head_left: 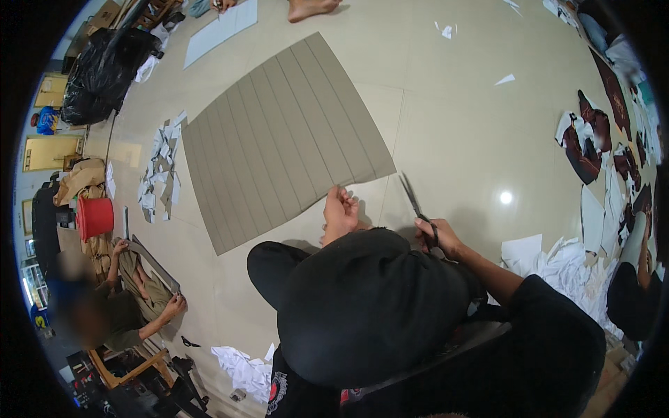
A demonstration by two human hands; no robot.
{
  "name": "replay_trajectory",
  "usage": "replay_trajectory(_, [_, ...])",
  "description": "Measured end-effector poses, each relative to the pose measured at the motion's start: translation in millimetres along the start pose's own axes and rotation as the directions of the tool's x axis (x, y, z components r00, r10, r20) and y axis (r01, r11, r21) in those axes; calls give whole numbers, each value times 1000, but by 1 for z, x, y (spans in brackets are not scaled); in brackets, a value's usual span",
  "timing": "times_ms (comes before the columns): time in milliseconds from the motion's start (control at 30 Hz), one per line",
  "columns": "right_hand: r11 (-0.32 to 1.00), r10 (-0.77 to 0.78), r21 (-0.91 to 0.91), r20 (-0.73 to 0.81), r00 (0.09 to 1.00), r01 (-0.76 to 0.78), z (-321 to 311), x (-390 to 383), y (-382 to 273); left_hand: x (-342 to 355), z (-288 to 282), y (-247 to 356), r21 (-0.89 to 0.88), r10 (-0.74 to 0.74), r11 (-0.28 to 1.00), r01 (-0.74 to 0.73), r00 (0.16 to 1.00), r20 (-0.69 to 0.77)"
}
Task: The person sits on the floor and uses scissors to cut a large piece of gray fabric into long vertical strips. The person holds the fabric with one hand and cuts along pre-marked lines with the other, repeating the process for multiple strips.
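Note:
A large grey-brown sheet [279, 132] marked with parallel dark lines lies on the floor in front of me. My left hand [339, 212] is at its near edge, toward the right end, with fingers curled onto that edge. My right hand [435, 235] holds black-handled scissors [412, 195] just beyond the sheet's near right corner, their blades pointing forward. My black-clad body covers much of the lower middle of the view.
Paper scraps [160, 167] lie left; white scraps [557, 272] and maroon pieces [585, 139] right. A red bucket [94, 218] stands at left. A co-worker [104, 313] sits lower left holding a strip; other people show at the right and top. A white sheet [219, 31] lies beyond.

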State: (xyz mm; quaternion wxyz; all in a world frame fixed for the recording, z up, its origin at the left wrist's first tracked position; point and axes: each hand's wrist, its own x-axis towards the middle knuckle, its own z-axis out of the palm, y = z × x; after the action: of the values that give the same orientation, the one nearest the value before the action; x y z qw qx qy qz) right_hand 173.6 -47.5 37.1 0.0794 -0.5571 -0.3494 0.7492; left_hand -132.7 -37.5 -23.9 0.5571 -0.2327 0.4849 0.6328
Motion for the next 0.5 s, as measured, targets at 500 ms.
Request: replay_trajectory(500, [998,-60,-26,78,995,62,42,28,-4,-24,52,-43,431,-38,902,33,999,4])
